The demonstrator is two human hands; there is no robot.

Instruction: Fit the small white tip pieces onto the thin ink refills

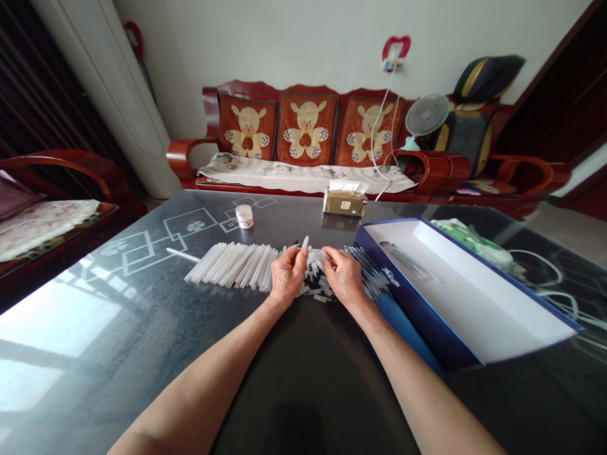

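Note:
My left hand is closed in a pinch on a thin translucent tube that points upward. My right hand is curled, its fingertips on small pieces in a pile of clear caps and dark bits between both hands; what it grips is too small to name. A row of white translucent tubes lies on the dark glass table left of my left hand. Thin dark-tipped refills lie fanned out right of my right hand.
An open blue box with a white inside sits at the right. A small white jar and a tissue box stand farther back. One loose tube lies left. A red wooden sofa and a fan are behind.

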